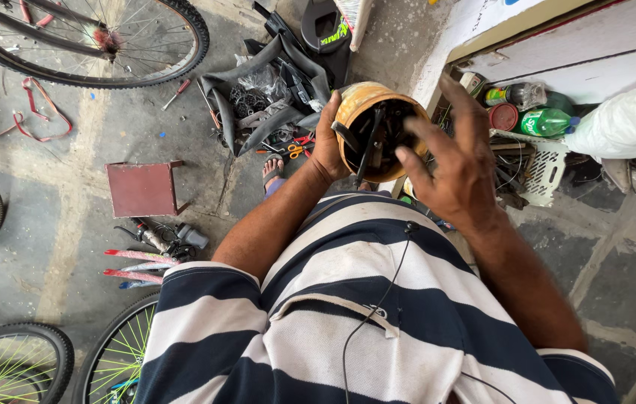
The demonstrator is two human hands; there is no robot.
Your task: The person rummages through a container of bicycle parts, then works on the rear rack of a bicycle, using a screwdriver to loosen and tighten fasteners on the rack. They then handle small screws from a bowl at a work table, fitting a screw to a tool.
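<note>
Grasping a round yellow tin (366, 101) of dark tools, left hand (327, 146) clasps its side; right hand (456, 161) hovers beside, fingers spread, released.

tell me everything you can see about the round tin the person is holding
The round tin is a worn, yellowish-brown container that looks like metal, with a scuffed, stained wall. It is tilted so its open mouth faces the camera, showing a dark inside crowded with dark tools or parts, too jumbled to name. The left hand grips its side at the rim. The right hand, fingers spread, hovers at the mouth. It is held up in front of the striped shirt.
</note>
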